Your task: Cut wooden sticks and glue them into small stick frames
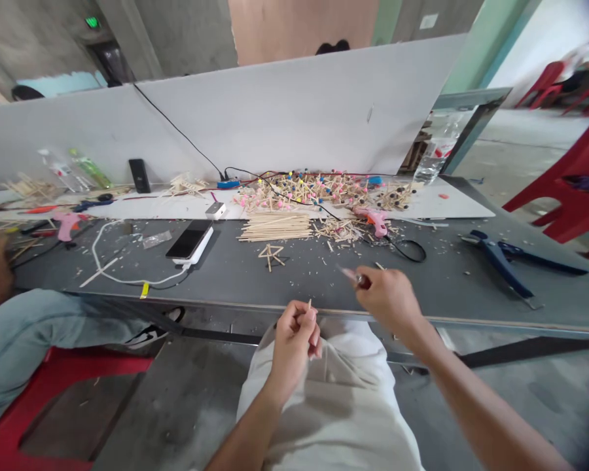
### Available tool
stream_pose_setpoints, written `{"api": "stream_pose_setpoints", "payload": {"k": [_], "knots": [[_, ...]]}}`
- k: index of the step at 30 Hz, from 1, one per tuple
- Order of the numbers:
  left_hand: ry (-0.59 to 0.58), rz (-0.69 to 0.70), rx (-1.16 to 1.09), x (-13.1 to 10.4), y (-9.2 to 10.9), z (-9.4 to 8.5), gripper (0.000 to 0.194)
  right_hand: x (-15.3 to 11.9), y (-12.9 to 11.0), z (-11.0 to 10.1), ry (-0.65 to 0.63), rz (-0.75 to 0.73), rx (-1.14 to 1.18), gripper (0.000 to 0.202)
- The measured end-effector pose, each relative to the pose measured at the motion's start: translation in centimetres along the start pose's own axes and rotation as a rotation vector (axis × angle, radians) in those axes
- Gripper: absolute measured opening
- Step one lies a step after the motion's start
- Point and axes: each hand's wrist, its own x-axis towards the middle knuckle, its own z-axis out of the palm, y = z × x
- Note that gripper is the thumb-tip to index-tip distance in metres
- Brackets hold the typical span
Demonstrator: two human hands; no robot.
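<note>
The left hand (297,330), at the lower centre of the frame, pinches a short wooden stick (310,303) between thumb and fingers, only its tip showing above them. The right hand (387,294), just right of centre, is closed around a small knife (357,279), its blade blurred and pointing up and left, apart from the stick.

Beyond the hands, near the middle of the frame, a small frame of joined sticks (271,255) sits on the grey table (436,288). Just above it lies a flat row of loose sticks (275,226), with a scatter of short pieces (341,229) to its right and a pink glue gun (379,222) beside those. Behind them spreads a heap of sticks with coloured balls (319,190).

Left of centre, a black phone (190,240) rests on a white block (201,250). At the right lie blue-handled pliers (503,261). At the left edge, another person's bent leg (53,324) shows above a red stool (69,356).
</note>
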Motion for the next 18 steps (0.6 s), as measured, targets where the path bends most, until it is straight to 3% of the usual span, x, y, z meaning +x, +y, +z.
{"api": "stream_pose_setpoints", "payload": {"k": [2,6,13,18], "knots": [[-0.013,-0.019,0.022,0.4,0.2,0.1,0.038,-1.8,-2.0,0.8,-0.070,-0.100,0.083,0.027],[-0.025,-0.013,0.094,0.4,0.5,-0.3,0.040,-3.2,-4.4,2.0,-0.145,-0.159,0.166,0.020],[-0.044,-0.004,0.115,0.1,0.7,-0.3,0.039,-2.9,-5.8,1.7,-0.225,-0.184,0.151,0.025],[-0.016,0.041,0.101,-0.1,0.4,0.2,0.037,-2.7,-5.8,2.0,-0.176,-0.200,0.090,0.033]]}}
